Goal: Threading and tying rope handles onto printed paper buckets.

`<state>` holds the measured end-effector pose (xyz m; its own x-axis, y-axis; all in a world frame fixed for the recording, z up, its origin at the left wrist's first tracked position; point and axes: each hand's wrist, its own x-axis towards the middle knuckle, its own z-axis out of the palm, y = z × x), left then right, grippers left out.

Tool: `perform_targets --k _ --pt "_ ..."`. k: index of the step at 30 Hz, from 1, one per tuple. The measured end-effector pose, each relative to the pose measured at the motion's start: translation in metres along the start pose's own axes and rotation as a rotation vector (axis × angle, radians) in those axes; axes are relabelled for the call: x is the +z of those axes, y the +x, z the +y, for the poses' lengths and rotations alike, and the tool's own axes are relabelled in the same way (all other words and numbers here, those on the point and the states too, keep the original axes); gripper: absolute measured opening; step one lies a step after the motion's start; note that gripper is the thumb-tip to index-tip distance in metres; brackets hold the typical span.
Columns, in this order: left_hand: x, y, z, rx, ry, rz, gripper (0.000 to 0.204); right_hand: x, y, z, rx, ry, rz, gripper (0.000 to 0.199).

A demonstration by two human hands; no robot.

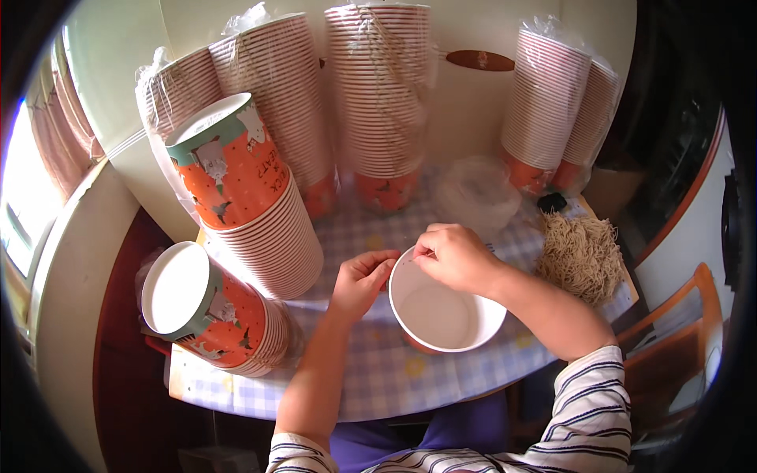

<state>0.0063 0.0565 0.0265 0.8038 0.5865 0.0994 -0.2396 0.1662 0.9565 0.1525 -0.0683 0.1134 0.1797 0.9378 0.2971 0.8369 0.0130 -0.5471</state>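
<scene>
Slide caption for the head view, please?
Left hand and right hand at the rim of an open tub on a checked tablecloth, beige string bundle at right.

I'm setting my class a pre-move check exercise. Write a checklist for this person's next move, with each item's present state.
1. Orange-sided, white-lined round paper bucket faces mouth up above the blue-and-white checked cloth: ok.
2. Bucket's inside free of loose items: ok, its pale bottom shows.
3. Both hands at the rim: ok; left hand at its left side, right hand over its far side.
4. Cord gripped in either hand: cannot tell, too small and hidden.
5. Tangled beige cord heap right of the bucket: ok.
6. Tall back-centre stack of white-rimmed paper buckets unwrapped: not ok, clear plastic covers it.
</scene>
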Motion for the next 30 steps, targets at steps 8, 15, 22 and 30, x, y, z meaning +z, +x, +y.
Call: perform_targets --k 8,15,22,30 --pt "-0.002 -0.004 0.003 0.000 0.047 -0.060 0.024 0.009 -0.004 -0.001 0.025 0.009 0.020 0.011" --pt "0.001 -0.004 0.002 0.019 0.024 -0.061 0.024 0.012 -0.004 -0.001 0.026 -0.016 0.044 0.009" --pt "0.002 -0.004 0.004 0.019 0.037 -0.061 0.024 0.011 -0.004 -0.003 0.004 -0.019 0.063 0.008" --pt "0.002 -0.004 0.004 0.016 0.046 -0.059 0.024 0.015 -0.003 -0.002 -0.012 -0.027 0.075 0.009"
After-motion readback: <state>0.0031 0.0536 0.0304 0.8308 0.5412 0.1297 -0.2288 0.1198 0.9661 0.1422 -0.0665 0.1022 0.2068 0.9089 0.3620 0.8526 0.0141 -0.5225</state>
